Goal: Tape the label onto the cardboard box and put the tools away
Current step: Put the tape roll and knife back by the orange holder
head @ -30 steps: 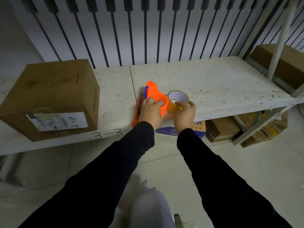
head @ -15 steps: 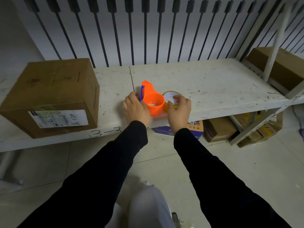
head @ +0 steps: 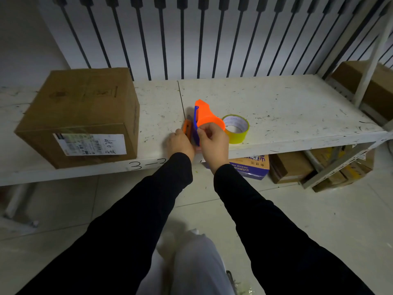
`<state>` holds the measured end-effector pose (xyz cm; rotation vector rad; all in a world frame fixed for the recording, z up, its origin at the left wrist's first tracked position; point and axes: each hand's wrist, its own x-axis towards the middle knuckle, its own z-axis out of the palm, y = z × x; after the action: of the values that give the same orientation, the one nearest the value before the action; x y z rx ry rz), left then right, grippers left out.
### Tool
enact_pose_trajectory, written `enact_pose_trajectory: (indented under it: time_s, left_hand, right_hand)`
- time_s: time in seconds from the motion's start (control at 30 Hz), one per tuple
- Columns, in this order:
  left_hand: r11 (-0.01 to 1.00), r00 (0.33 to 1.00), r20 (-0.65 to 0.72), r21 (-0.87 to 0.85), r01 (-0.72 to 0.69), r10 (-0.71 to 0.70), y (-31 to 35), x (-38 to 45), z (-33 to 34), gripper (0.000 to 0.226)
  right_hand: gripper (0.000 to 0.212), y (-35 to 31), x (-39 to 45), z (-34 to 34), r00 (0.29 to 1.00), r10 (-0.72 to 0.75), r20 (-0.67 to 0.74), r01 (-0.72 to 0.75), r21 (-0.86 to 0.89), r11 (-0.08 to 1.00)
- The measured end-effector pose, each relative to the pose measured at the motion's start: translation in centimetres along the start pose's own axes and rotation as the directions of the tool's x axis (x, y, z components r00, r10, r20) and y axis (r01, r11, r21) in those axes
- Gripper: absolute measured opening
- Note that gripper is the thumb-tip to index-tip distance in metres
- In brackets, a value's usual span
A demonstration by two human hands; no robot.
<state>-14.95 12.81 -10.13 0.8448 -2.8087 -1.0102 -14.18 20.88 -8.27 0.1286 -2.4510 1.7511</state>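
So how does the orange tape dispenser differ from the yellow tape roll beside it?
The tape dispenser is bright orange with a blue part; the tape roll is yellowish with a white core. The right hand touches the dispenser; the roll sits untouched. Both rest on the white shelf.

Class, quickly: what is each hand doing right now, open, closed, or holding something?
Left hand: resting by the small orange utility knife on the shelf; grip cannot be told.
Right hand: closed on the orange plastic tape dispenser.

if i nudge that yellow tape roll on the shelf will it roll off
Probably not: the tape roll lies flat on its side on the shelf, so it would likely slide rather than roll. Its hollow core suggests it is light, so it should shift easily.
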Motion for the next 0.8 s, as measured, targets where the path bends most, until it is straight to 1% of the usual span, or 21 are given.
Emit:
enact_pose_trajectory:
  time_s: [0.13,0.27,0.33,0.4,0.47,0.53,0.57,0.63,0.7,0.73,0.8]
  left_hand:
    - [0.994,0.998,0.003,-0.090,0.056,-0.056,-0.5,-0.3,-1.1,0.029]
    - [0.991,1.000,-0.005,-0.130,0.020,-0.020,-0.9,-1.6,-2.5,0.028]
    - [0.978,1.000,-0.012,-0.207,-0.003,0.001,-0.9,-2.6,-3.4,0.025]
    - [0.951,1.000,0.015,-0.309,-0.001,0.006,-0.7,-3.6,-4.2,0.026]
    - [0.896,0.999,0.045,-0.443,0.020,0.000,-0.7,-4.7,-4.8,0.027]
    - [0.824,0.998,0.058,-0.566,0.031,0.003,-0.8,-5.8,-5.4,0.028]
    - [0.799,0.998,0.060,-0.601,0.017,0.023,-1.0,-6.2,-5.6,0.028]
    - [0.773,0.992,0.081,-0.634,-0.026,0.099,-1.4,-6.8,-6.0,0.029]
    - [0.745,0.974,0.143,-0.666,-0.036,0.175,-1.8,-7.4,-6.7,0.031]
    - [0.707,0.962,0.185,-0.707,-0.010,0.199,-2.0,-7.7,-7.0,0.032]
    - [0.591,0.945,0.257,-0.802,0.093,0.201,-2.1,-8.3,-7.7,0.034]
  right_hand:
    - [0.011,-0.2,-0.5,0.7,0.998,0.043,0.035,-0.043,0.009,0.999]
    - [0.010,-0.8,-1.3,1.6,0.995,0.067,0.075,-0.069,0.020,0.997]
    - [0.016,-1.5,-1.7,2.2,0.992,0.092,0.081,-0.093,0.005,0.996]
    - [0.026,-2.4,-2.2,2.6,0.977,0.185,0.108,-0.189,0.026,0.982]
    - [0.029,-3.1,-2.5,2.9,0.927,0.298,0.227,-0.333,0.135,0.933]
    - [0.029,-3.9,-3.1,2.8,0.876,0.346,0.336,-0.435,0.241,0.867]
    - [0.029,-4.3,-3.4,2.6,0.868,0.349,0.352,-0.452,0.274,0.849]
    - [0.025,-4.8,-3.8,2.4,0.876,0.336,0.347,-0.448,0.326,0.832]
    - [0.021,-5.1,-4.3,2.3,0.882,0.334,0.331,-0.443,0.344,0.828]
    - [0.020,-5.2,-4.5,2.2,0.883,0.338,0.326,-0.447,0.363,0.817]
    - [0.018,-5.5,-4.9,2.1,0.886,0.331,0.326,-0.449,0.420,0.789]
